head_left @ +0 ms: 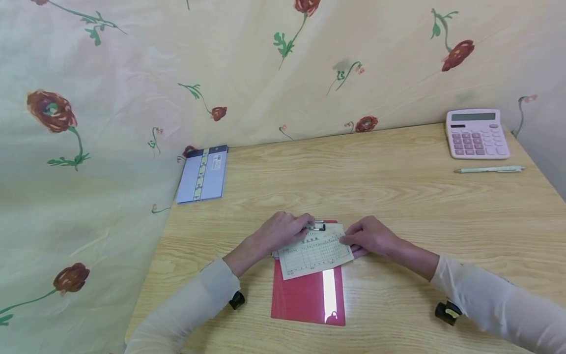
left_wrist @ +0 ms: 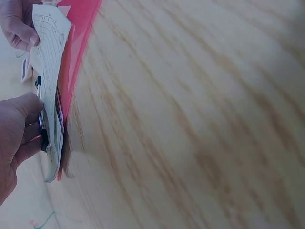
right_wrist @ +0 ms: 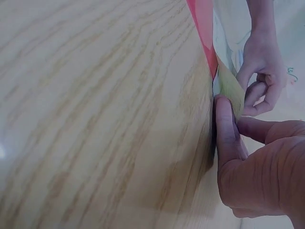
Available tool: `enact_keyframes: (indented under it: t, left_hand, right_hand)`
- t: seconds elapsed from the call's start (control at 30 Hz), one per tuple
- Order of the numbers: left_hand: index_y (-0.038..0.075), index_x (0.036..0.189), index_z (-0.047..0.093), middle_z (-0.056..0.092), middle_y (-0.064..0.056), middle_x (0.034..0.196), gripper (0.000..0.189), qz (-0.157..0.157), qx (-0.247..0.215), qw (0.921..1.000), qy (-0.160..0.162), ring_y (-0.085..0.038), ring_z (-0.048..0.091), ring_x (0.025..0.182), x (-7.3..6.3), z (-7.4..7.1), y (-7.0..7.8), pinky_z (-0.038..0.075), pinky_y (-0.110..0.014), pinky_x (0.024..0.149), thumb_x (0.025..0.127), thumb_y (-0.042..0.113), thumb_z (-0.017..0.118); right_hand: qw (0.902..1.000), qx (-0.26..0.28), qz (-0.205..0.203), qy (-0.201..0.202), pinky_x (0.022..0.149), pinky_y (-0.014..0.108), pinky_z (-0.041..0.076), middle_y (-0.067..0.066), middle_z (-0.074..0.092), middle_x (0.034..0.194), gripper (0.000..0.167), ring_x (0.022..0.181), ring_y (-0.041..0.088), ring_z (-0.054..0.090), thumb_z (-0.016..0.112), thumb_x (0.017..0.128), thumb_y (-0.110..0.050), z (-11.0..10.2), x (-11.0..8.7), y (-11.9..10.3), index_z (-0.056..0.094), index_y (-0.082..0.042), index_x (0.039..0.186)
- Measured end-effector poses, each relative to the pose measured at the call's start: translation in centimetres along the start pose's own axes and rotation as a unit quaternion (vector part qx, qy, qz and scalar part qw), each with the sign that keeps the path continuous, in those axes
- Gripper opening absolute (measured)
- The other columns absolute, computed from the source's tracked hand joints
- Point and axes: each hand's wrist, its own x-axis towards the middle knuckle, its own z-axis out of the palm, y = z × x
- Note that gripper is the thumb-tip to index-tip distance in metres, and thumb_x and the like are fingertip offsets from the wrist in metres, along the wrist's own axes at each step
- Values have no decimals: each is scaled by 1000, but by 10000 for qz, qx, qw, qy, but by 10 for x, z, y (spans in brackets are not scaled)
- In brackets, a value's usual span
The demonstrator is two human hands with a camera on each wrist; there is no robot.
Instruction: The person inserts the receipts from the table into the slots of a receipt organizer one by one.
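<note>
A red clipboard (head_left: 305, 300) lies on the table with a metal clip at its far end. Over its upper half sits a printed paper form (head_left: 305, 260), turned slightly askew, with more paper edges showing beneath its left side. My left hand (head_left: 285, 230) grips the clip (head_left: 319, 226) from the left, fingers bent about it. From the other side my right hand (head_left: 370, 237) pinches the form's right edge between thumb and fingers. In the right wrist view the pinched paper (right_wrist: 231, 88) bends up beside the thumb.
At the table's far left lies a pale blue folder-like item (head_left: 201, 174) with a dark top band. A pink calculator (head_left: 477, 133) and a light green pen (head_left: 490, 169) lie at the far right. A flowered cloth (head_left: 247, 64) hangs behind the wooden table (head_left: 398, 187).
</note>
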Motion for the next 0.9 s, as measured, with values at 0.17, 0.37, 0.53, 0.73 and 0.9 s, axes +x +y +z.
enact_keyframes:
  t: [0.17,0.37,0.53,0.73,0.9]
  left_hand:
    - [9,127,67,81,-1,104,22,136,117,9998,76,1,25,43,0,-1,0,20,-11,44,105,12,65]
    - [8,125,66,79,1,116,21,319,297,9989,177,1,23,44,0,1,-1,18,-11,44,105,11,65]
    - [7,124,66,79,1,117,20,428,368,9980,293,1,22,45,-1,1,-1,16,-11,45,104,10,65]
    - [6,125,66,80,-1,100,20,440,293,9980,347,0,23,46,-1,1,0,17,-12,45,105,9,65]
    - [7,124,66,68,2,72,20,424,284,9981,358,0,24,47,0,0,0,18,-13,45,105,10,64]
  right_hand:
    - [9999,-57,116,76,66,35,64,19,79,95,27,81,27,78,72,100,-8,1,1,0,74,14,114]
    - [9996,-93,203,161,65,34,63,17,78,93,25,78,24,77,72,99,-8,3,1,0,74,14,113]
    - [9993,-188,259,211,64,33,63,16,78,92,26,76,22,76,72,99,-8,4,1,-1,74,13,113]
    - [9988,-326,261,257,63,33,63,15,78,90,26,73,19,74,72,100,-9,4,1,-3,74,13,113]
    - [9988,-333,209,300,62,32,62,15,78,89,25,72,19,74,71,100,-9,6,0,-5,75,13,112]
